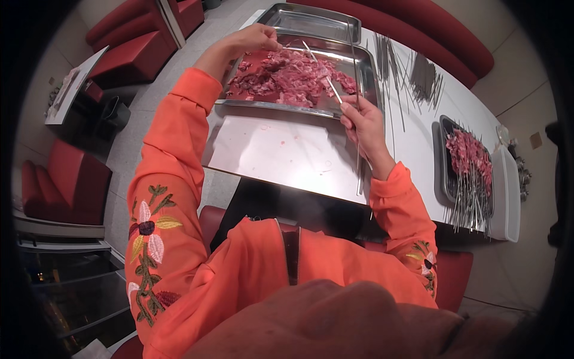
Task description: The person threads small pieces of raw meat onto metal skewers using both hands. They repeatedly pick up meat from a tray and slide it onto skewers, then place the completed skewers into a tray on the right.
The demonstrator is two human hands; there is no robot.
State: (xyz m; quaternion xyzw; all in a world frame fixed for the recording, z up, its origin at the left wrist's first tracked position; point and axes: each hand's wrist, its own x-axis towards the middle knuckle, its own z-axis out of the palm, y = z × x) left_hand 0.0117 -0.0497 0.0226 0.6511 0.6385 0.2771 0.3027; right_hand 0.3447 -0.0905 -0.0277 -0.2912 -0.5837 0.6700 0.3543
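A steel tray (269, 106) in front of me holds a heap of raw sliced meat (287, 76). My right hand (364, 123) grips flat metal skewers over the tray's near right part. One skewer (334, 91) slants up to the left, with a piece of meat (322, 71) apparently threaded on it. Another skewer (354, 58) points away from me, almost straight. At the tray's far left corner is my left hand (262, 38), its fingers curled together. A thin strand seems to run from its fingertips toward the skewer tip; whether they pinch it is unclear.
Behind stands a second steel tray (309, 22). Bare skewers (423, 80) lie in bunches on the white table (269, 143). To the right, loaded meat skewers (471, 161) rest on a dark tray, beside a white plastic bin (506, 193). A red bench (430, 31) runs along the far side.
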